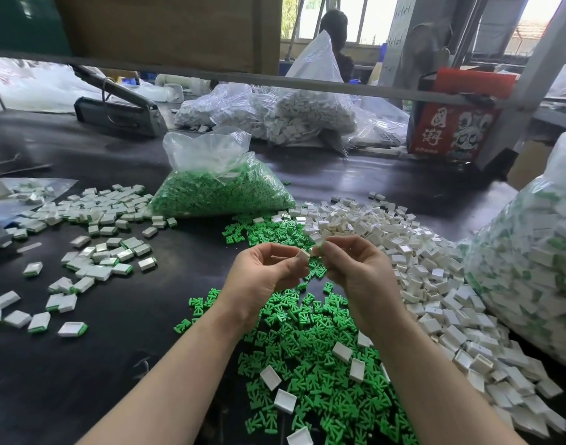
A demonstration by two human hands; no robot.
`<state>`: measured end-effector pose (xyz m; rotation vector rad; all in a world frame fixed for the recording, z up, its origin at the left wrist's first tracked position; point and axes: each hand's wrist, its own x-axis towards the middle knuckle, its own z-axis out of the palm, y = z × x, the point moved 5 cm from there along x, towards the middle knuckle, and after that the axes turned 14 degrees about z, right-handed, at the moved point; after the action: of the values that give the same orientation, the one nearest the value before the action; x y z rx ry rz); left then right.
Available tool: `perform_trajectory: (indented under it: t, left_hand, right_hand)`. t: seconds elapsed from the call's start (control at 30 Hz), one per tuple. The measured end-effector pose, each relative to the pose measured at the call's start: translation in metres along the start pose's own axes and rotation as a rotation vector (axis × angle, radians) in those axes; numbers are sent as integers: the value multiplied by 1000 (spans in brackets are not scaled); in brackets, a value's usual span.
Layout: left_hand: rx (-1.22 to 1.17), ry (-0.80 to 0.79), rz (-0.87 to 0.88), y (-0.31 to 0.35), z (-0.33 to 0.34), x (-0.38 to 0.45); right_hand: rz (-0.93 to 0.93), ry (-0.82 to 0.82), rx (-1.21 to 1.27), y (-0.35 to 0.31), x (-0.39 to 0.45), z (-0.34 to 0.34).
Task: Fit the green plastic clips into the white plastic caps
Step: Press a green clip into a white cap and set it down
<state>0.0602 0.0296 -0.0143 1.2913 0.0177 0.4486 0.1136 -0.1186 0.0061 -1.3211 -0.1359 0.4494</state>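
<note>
Clip (319, 247) pinched in right hand (355, 268) | cap (304, 254) pinched in left hand (262, 274) | step: mating | next: align, press clip toward 9 o'clock

The loose green plastic clips (310, 358) lie on the dark flat table (114, 348) in front. The white square plastic caps (435, 284) lie right of them. The clear plastic bag of green clips (220, 191) sits behind.
</note>
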Motion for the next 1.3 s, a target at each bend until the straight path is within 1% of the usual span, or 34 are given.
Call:
perform_trajectory:
  t: [0.07, 0.17, 0.33, 0.57, 0.77, 0.83, 0.97, 1.17, 1.23, 1.3]
  left_hand:
    - [20, -11, 6, 0, 3, -1]
    - [46, -12, 11, 0, 5, -3]
    - [55, -6, 14, 0, 6, -3]
    - [55, 7, 33, 0, 8, -3]
    - [60, 34, 76, 2, 6, -3]
    - [86, 44, 92, 3, 5, -3]
    - [157, 36, 125, 4, 4, -1]
    - [235, 5, 161, 2, 2, 0]
    - [257, -27, 162, 1, 1, 3]
    - [244, -72, 140, -2, 1, 4]
  right_hand:
    - [-17, 8, 44, 1, -2, 2]
    - [12, 12, 128, 6, -2, 3]
    - [35, 30, 185, 10, 1, 4]
    - [97, 81, 235, 21, 2, 7]
    - [90, 70, 218, 23, 1, 8]
    - [63, 64, 119, 20, 0, 7]
    - [-76, 64, -250, 9, 0, 4]
    - [-119, 30, -800, 10, 0, 7]
    - [-147, 5, -837, 10, -2, 9]
    - [-157, -31, -769, 9, -2, 10]
